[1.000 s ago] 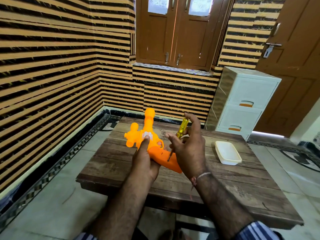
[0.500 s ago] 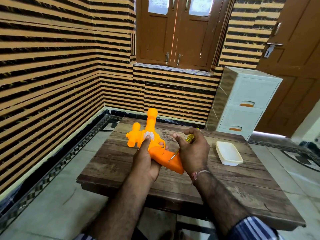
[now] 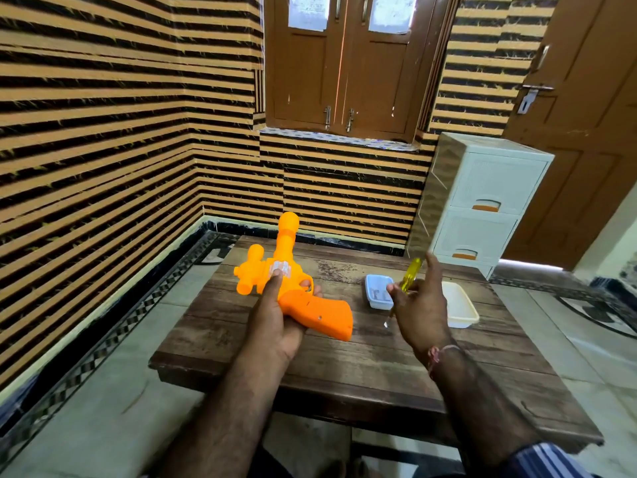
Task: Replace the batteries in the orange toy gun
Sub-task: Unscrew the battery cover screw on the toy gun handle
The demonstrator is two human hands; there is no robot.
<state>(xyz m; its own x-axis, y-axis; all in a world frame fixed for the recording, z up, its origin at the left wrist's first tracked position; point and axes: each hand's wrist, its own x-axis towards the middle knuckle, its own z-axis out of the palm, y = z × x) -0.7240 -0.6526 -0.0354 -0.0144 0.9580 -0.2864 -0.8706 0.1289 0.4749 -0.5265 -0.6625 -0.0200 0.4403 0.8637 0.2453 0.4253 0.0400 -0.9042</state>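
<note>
Across the upper half of the frame runs a wall of tan and black horizontal stripes (image 3: 103, 132), broken at top centre by a brown wooden shuttered window (image 3: 348, 63) and at the far right by a brown wooden door (image 3: 586, 132). Below lies a pale tiled floor (image 3: 86, 408) with a black patterned border. In the centre stands a dark, worn wooden plank table (image 3: 344, 367). Right of centre, behind the table, sits a white plastic drawer unit with orange handle slots (image 3: 489, 198).

On the table's left half, the orange plastic toy gun (image 3: 310, 305) lies in the left hand (image 3: 275, 315), barrel pointing toward the wall; the fingers cup it from beneath and the thumb presses along its top near a whitish patch. At the table's right side rests a cream rectangular plastic tray (image 3: 460, 307), partly hidden by the right hand (image 3: 420, 312). That hand hovers apart from the gun, pinching a yellow-handled screwdriver (image 3: 410, 274) between thumb and fingers, other fingers loosely spread, tip pointing down. Just left of it sits a small pale-blue plastic box (image 3: 377, 291), its contents too small to tell.
</note>
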